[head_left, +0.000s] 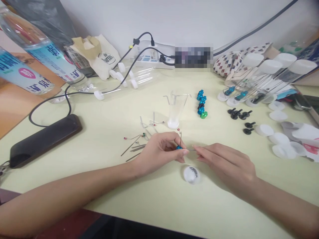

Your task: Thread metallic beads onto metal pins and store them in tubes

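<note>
Between the fingertips of my left hand [159, 151] is a small blue part [178, 147], partly hidden by the fingers. A thin bent wire with a red-and-white bead [178, 129] rises from it. My right hand [225, 162] pinches a thin metal rod [191, 149] whose other end reaches the blue part. Just below the hands sits a small white cap [191, 175] with dark little pieces in it. Left of my left hand lie several thin rods [128, 146] and beaded wires [134, 136]. Behind the hands, a clear cup [175, 111] holds bent wires.
Several blue parts and a green one [203, 115] stand in a row behind. Black parts [236, 114], white caps [279, 139] and capped tubes [269, 76] are at the right. A black phone [46, 141], a cable [31, 114] and water bottles [50, 53] are at the left.
</note>
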A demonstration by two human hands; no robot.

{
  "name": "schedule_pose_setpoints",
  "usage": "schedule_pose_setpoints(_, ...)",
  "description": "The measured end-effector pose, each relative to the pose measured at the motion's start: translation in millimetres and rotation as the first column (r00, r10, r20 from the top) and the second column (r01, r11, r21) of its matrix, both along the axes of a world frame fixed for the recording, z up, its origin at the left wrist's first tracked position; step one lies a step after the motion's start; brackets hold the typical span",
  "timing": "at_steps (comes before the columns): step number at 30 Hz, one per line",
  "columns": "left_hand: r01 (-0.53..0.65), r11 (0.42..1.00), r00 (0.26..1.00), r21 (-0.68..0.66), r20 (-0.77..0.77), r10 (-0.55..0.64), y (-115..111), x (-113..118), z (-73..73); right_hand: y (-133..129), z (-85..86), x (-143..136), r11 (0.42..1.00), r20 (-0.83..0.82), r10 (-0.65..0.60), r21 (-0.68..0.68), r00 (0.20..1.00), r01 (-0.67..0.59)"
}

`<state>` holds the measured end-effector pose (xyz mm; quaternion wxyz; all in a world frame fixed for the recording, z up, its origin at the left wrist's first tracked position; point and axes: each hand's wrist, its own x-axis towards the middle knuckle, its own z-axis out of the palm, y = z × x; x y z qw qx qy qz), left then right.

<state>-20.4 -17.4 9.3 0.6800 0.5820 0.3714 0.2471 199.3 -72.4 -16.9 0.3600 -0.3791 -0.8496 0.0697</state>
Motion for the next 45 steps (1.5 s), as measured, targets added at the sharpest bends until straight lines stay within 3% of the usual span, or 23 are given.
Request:
schedule_pose_setpoints(19, 0.014, 1.0, 0.996, -0.023, 0.094, -0.012, -1.2, -0.1, -7.7, 1.8, 1.0, 2.9, 0.996, -0.029, 0.059, -0.065, 0.998, -0.061)
schedule_pose_setpoints(37, 0.047, 0.993, 0.998, 0.111, 0.025, -0.05, -3.4, -1.0, -9.7, 3.6, 3.0, -1.0, 0.999, -0.015, 0.051, 0.018, 0.999, -0.051)
schedule_pose_setpoints(41, 0.055, 0.993, 0.998, 0.105, 0.034, -0.059, -2.6, -0.5, -8.4, 4.0, 3.8, -1.9, 0.999, -0.006, 0.035, 0.017, 0.999, -0.035)
schedule_pose_setpoints(45, 0.038, 0.999, 0.998, 0.032, 0.042, -0.039, -1.4, 0.1, -4.9, 4.1, 4.5, -3.1, 0.994, 0.021, -0.03, 0.103, 0.999, 0.028)
